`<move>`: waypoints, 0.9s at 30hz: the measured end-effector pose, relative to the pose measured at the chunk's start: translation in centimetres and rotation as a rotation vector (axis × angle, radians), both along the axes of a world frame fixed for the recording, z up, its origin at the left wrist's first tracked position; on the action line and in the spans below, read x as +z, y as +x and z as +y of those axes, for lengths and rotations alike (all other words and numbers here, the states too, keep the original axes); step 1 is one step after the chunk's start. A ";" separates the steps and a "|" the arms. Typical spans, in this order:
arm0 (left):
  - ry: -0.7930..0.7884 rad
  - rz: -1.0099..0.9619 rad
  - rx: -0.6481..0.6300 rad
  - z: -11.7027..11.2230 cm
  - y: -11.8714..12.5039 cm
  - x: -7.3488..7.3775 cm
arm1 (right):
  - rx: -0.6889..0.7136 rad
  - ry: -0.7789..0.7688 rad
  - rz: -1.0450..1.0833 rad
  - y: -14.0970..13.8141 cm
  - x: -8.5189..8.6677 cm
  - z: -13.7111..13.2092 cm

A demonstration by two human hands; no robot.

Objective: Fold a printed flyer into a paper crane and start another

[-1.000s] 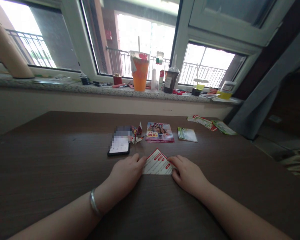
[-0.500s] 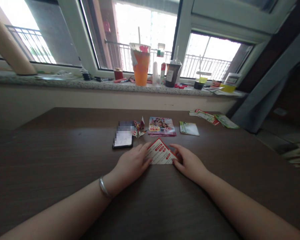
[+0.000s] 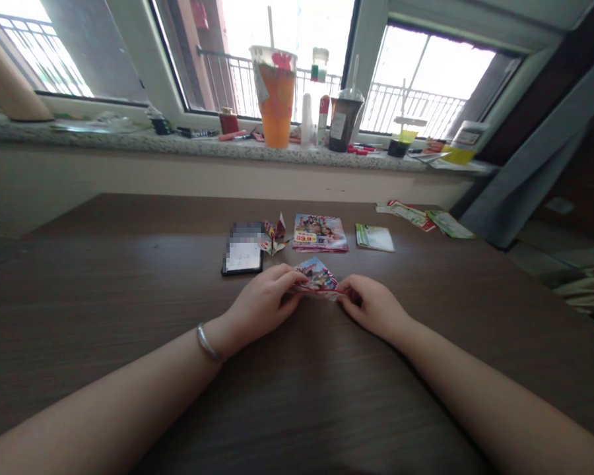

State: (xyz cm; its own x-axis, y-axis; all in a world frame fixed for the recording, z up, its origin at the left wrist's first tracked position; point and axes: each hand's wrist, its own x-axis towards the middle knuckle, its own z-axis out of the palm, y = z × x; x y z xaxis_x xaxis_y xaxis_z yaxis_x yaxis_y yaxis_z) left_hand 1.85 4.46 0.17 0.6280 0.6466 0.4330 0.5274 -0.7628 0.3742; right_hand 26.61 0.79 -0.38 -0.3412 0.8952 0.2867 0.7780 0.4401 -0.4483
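Observation:
Between my hands is a folded sheet of printed paper [image 3: 317, 274], its colourful picture side showing along with a strip of pale, red-edged paper at the near edge. My left hand [image 3: 267, 293], with a silver bangle at the wrist, pinches its left side. On the right, my right hand [image 3: 369, 300] has thumb and fingers closed on the other corner. Just beyond lies a stack of square printed leaflets [image 3: 321, 232]. A folded paper crane [image 3: 274, 236] sits left of that stack, close to a phone [image 3: 243, 254].
A small stack of green-and-white paper [image 3: 375, 237] lies to the right. Farther right are loose paper strips [image 3: 410, 214] and a green sheet [image 3: 450, 224]. On the windowsill [image 3: 218, 146] stand a large orange drink cup [image 3: 276, 99], a dark cup [image 3: 345, 122] and several small items.
The paper showed a white triangle with red text; now its colourful picture side shows. My right hand's fingers have closed on its corner. The camera view has tilted slightly down.

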 end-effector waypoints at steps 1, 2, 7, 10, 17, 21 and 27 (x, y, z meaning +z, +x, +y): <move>0.016 -0.008 -0.028 0.0 0.0 0.0 | 0.020 0.022 -0.015 0.0 0.0 0.0; 0.032 -0.008 -0.053 0.0 0.0 0.1 | 0.040 0.045 -0.028 0.0 0.0 0.0; 0.088 0.053 -0.185 -0.1 -0.5 0.3 | 0.121 0.130 -0.089 -0.1 0.1 -0.1; 0.086 0.117 -0.252 0.0 -0.8 0.1 | 0.152 0.148 -0.133 0.0 0.1 -0.1; 0.058 0.208 -0.298 0.4 -0.9 -0.2 | 0.259 0.146 -0.222 0.0 0.3 -0.4; 0.057 0.239 -0.292 0.3 -0.8 0.1 | 0.357 0.148 -0.245 -0.3 0.8 -0.7; 0.053 0.268 -0.302 0.1 -0.9 0.4 | 0.435 0.170 -0.238 -0.6 0.7 -0.8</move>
State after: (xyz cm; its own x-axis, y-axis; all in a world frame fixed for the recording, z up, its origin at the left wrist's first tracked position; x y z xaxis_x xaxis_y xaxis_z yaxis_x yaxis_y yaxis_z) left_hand 0.96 4.52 0.55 0.8817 0.3967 0.2555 0.3499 -0.9130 0.2099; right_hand 26.05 -0.05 0.29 -0.7444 0.6041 0.2844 0.5791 0.7962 -0.1753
